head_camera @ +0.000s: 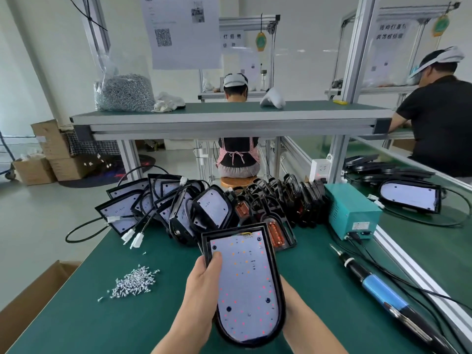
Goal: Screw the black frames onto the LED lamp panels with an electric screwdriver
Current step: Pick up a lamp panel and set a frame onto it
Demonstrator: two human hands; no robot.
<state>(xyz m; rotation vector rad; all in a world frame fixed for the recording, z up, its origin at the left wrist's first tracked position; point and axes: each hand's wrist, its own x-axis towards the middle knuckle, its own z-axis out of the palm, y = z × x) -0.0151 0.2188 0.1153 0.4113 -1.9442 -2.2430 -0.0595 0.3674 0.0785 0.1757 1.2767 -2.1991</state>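
You're holding a framed LED panel [246, 282] over the bench [76, 320] at 6 o'clock, white face up. Your left hand [201, 284] is gripping its left edge with the thumb lying on the board, while your right hand [287, 290] is sitting under the right edge, fingers hidden, grip not readable. The electric screwdriver [378, 290] is lying on the bench at 3 o'clock, loose screws [135, 282] at 9, stacked panels [166, 208] at 11, spare black frames [288, 198] at 1.
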